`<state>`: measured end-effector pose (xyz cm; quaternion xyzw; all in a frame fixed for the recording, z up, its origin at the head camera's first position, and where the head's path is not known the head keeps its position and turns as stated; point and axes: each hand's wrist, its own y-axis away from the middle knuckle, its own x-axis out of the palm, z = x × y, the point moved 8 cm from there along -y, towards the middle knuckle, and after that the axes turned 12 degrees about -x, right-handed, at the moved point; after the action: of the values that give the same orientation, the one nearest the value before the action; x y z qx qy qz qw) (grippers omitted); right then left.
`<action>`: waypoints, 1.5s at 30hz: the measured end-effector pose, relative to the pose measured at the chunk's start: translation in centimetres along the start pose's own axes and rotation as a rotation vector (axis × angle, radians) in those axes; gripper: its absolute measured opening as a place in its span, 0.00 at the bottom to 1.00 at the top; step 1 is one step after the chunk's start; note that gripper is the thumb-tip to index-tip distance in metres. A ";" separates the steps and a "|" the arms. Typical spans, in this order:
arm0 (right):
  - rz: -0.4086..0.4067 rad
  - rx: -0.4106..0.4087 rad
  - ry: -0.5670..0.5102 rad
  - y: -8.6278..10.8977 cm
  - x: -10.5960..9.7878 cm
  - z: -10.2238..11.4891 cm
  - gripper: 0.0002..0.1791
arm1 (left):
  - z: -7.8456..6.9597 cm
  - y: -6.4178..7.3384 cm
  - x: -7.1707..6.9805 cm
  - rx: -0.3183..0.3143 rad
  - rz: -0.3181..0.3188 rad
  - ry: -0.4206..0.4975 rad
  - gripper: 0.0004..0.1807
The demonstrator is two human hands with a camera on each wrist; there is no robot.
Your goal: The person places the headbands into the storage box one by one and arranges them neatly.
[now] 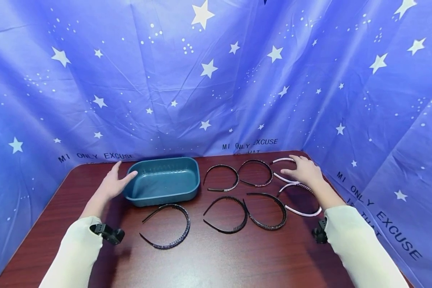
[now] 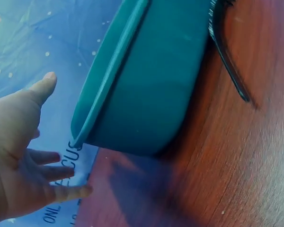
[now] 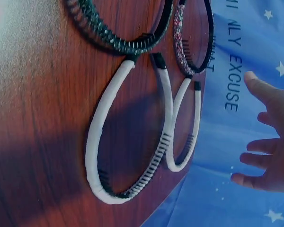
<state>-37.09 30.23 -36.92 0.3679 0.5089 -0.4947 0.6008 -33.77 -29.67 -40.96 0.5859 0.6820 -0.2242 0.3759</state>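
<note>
My left hand (image 1: 116,181), fingers spread, hovers at the left end of a teal plastic basin (image 1: 162,199); the left wrist view has the hand (image 2: 19,156) beside the basin's rim (image 2: 109,80), holding nothing. Over at the right, my right hand (image 1: 304,170) is extended above a pale headband (image 1: 283,179) and hides part of it. A second pale headband (image 1: 304,215) lies just nearer. Thumb and fingers of the right hand (image 3: 274,137) are apart and hold nothing in the right wrist view, where both pale headbands (image 3: 97,137) show comb teeth inside.
Dark headbands lie between the hands: two at the back (image 1: 236,176) (image 1: 263,184), two in front of them (image 1: 234,231) (image 1: 273,228), and one (image 1: 176,243) in front of the basin. A blue star-patterned curtain (image 1: 187,100) hangs behind the red-brown table (image 1: 216,264).
</note>
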 end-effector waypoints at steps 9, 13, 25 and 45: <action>0.003 -0.031 -0.064 1.1 0.4 -1.7 0.40 | 1.4 0.7 0.5 -0.074 0.123 0.256 0.49; 0.011 -0.026 -0.081 1.6 0.7 -2.8 0.39 | 1.8 0.8 1.0 -0.085 0.157 0.332 0.47; 0.016 -0.012 -0.151 3.6 2.0 -5.6 0.37 | 2.6 1.0 2.2 -0.107 0.234 0.531 0.42; 0.049 0.059 -0.211 5.2 4.1 -7.8 0.33 | 3.4 1.0 2.9 -0.131 0.251 0.625 0.39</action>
<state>-34.01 37.92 -42.91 0.3438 0.4188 -0.5304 0.6520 -32.07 -30.15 -45.22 0.6802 0.6998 0.0584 0.2102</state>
